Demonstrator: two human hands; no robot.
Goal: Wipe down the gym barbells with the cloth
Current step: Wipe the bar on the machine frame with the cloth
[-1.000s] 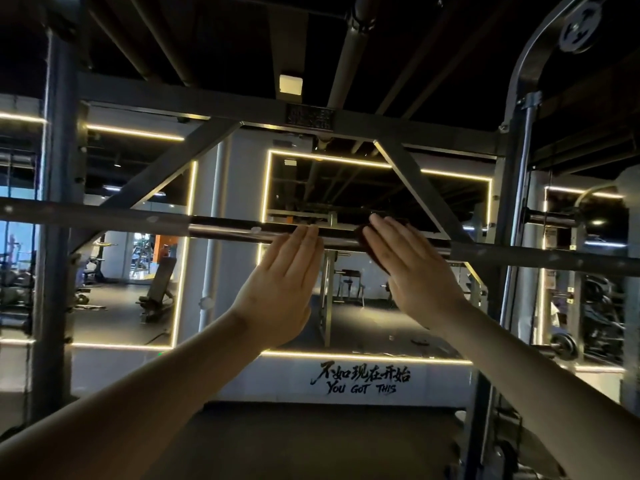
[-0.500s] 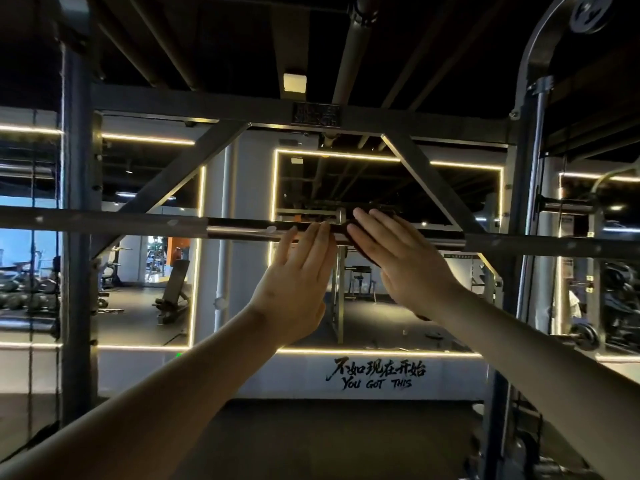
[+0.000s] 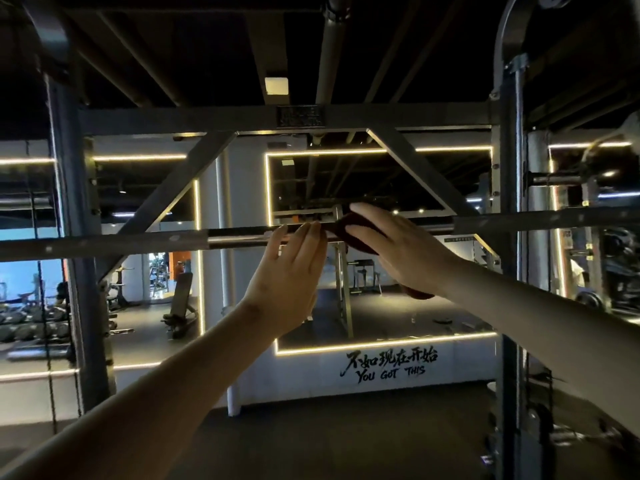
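Note:
A long steel barbell (image 3: 235,239) runs level across the rack at head height. My right hand (image 3: 398,252) presses a dark red cloth (image 3: 341,228) against the bar near its middle; a bit of the cloth also shows under my wrist. My left hand (image 3: 291,278) is just left of it, palm forward, fingers together, with the fingertips resting on the bar. The stretch of bar under both hands is hidden.
The bar sits in a rack with dark uprights at the left (image 3: 74,271) and right (image 3: 509,237), under a crossbeam (image 3: 301,116) with diagonal braces. Behind are a lit mirror wall, a bench (image 3: 180,306) and a dumbbell rack (image 3: 31,323).
The cloth shows more between my hands, with my right hand a little further right on the bar. My left hand's fingertips stay on the bar. The view has shifted slightly.

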